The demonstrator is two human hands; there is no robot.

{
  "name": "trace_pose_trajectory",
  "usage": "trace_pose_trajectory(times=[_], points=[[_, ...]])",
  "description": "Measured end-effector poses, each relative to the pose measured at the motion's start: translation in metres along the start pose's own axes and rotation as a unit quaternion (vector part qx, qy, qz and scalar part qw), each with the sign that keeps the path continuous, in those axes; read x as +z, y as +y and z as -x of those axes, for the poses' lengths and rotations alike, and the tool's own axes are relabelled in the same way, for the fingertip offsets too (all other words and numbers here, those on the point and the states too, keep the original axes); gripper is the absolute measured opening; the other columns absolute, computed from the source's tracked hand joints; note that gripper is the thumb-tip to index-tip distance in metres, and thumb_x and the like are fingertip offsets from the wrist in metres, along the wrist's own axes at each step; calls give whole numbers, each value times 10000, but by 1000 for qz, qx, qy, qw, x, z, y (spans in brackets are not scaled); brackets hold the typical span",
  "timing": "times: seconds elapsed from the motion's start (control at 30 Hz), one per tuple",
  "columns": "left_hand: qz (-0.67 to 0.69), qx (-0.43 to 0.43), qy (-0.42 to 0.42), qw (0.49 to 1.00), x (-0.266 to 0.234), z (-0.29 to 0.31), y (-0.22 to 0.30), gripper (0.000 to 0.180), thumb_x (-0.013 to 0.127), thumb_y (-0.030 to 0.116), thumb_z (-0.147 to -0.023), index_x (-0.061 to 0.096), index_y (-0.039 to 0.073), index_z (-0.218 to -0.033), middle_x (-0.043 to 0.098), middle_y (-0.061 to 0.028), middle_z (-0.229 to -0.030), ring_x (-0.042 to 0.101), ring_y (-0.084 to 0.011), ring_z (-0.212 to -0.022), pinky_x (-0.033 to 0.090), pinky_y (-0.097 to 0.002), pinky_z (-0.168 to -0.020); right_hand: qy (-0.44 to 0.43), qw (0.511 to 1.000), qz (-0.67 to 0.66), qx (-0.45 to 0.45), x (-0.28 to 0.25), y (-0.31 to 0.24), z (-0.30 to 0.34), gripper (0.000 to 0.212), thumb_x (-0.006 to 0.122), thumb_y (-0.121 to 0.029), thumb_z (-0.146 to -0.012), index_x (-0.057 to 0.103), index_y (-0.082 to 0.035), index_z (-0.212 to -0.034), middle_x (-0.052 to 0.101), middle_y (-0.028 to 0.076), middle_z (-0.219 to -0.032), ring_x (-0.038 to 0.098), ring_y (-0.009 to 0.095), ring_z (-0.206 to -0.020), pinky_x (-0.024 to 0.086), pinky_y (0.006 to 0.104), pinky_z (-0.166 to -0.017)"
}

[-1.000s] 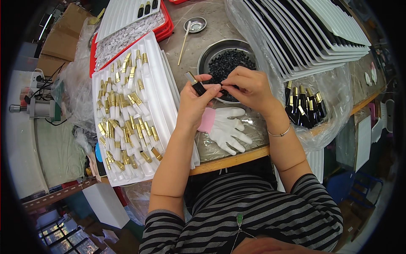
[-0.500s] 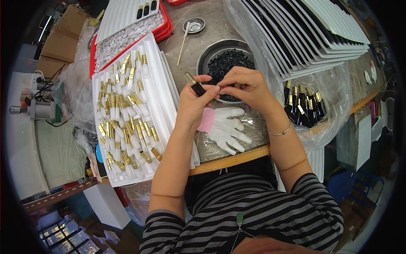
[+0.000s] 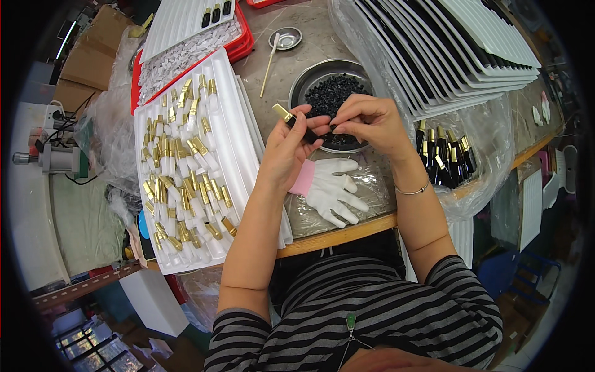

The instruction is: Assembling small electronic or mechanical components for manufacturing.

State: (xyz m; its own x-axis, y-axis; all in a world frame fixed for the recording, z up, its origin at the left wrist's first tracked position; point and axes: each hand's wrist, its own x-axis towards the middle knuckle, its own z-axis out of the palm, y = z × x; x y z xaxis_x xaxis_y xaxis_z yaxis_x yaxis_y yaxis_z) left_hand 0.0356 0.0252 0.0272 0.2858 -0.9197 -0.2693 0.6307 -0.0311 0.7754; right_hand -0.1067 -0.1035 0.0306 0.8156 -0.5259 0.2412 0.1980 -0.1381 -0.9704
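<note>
Between the thumb and fingers of my left hand [image 3: 286, 149] is a cosmetic tube [image 3: 283, 112] with a gold end and a black body, tilted, its gold end up and to the left. My right hand [image 3: 376, 126] pinches a tiny black piece [image 3: 333, 128] a little right of the tube, apart from it. Both hands are over the near side of a round metal bowl [image 3: 300, 80] holding many small black pieces [image 3: 334, 90]. A white glove with a pink cuff [image 3: 331, 189] lies flat on the table below them.
At left, a white tray [image 3: 230, 105] bears many gold-topped pale tubes [image 3: 186, 158]. Behind it, a red tray [image 3: 238, 46] holds small white pieces. A cotton swab [image 3: 269, 68] leans on a small metal dish [image 3: 290, 38]. Black-and-gold tubes [image 3: 455, 161] and stacked trays [image 3: 446, 56] stand right.
My right hand has drawn away to the right from my left hand, the tiny black piece now showing between its fingertips. My left fingers have spread a little while keeping the tube.
</note>
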Motion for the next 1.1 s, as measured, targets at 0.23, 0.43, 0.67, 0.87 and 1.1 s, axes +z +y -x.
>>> trace_pose_trajectory(times=[0.23,0.43,0.67,0.87,1.1], points=[[37,37,-53,997,3,-2,-2,342,402,92,-924,347,20,-1253,479,-163,-1193,461,-235,-1156,388,-358,-957,32,995,-82,-36,3,5,0,131,676,71,-687,657,30,-810,601,90,-786,510,58,-536,366,140,-435],[-30,62,-65,995,2,-2,-4,347,443,71,-915,392,-4,-1250,515,-130,-1165,511,-211,-1101,439,-329,-929,48,996,-29,-69,7,6,0,118,688,39,-705,674,14,-820,605,54,-766,521,52,-585,375,147,-484],[-20,67,-67,995,2,-2,-3,365,461,133,-923,402,4,-1259,563,-114,-1120,559,-158,-1009,463,-288,-866,97,986,22,-130,19,10,0,145,701,40,-688,683,-21,-819,593,38,-768,538,57,-673,394,160,-541],[9,77,-62,995,2,-3,-3,264,444,152,-931,426,17,-1158,543,-105,-1163,543,-145,-1022,466,-264,-812,126,987,-10,-103,20,13,1,147,708,22,-687,687,-24,-825,581,24,-777,503,43,-637,367,156,-525],[41,67,-74,994,-3,-5,-9,227,457,150,-927,449,47,-1129,550,-49,-1074,538,-127,-969,451,-275,-827,150,985,25,-83,32,14,3,127,702,27,-691,682,-17,-809,561,18,-758,484,28,-623,367,154,-524]])
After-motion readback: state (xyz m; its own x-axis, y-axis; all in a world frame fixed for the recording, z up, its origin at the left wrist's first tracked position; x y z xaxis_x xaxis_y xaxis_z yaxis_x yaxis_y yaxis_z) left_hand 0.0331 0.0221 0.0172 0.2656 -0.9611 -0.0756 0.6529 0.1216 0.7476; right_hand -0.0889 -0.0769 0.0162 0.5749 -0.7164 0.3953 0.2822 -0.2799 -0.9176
